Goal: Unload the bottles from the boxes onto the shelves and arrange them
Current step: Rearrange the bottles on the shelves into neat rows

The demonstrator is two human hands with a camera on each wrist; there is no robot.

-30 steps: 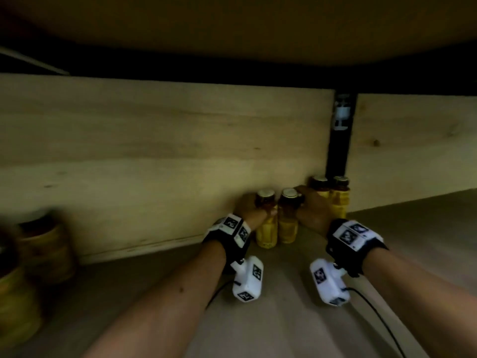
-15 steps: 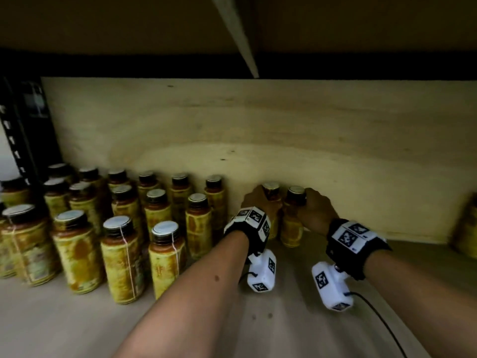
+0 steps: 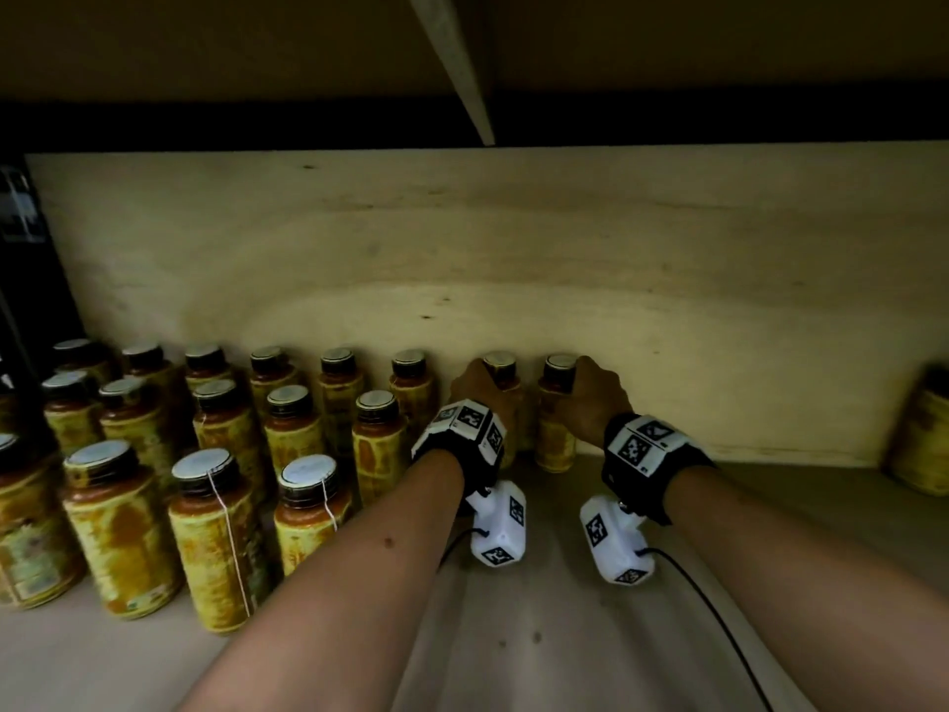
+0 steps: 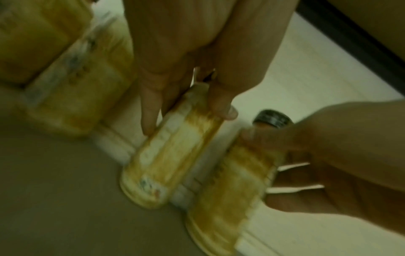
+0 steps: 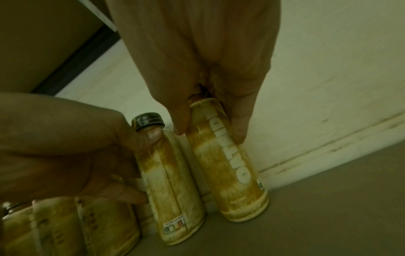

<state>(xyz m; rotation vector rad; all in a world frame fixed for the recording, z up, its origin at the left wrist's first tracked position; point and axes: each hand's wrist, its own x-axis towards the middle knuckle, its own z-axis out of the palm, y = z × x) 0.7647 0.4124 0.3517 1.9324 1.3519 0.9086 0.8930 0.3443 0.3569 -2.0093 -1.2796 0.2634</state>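
Dim shelf [image 3: 539, 634]: hands, left [image 3: 480, 395] and right [image 3: 590, 398], each grip upright bottle.

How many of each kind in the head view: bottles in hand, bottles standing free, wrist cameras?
Bottles in hand: 2, one in the left hand, one in the right hand
Bottles standing free: 16 (the left edge may cut off more)
Wrist cameras: 2
Total: 20
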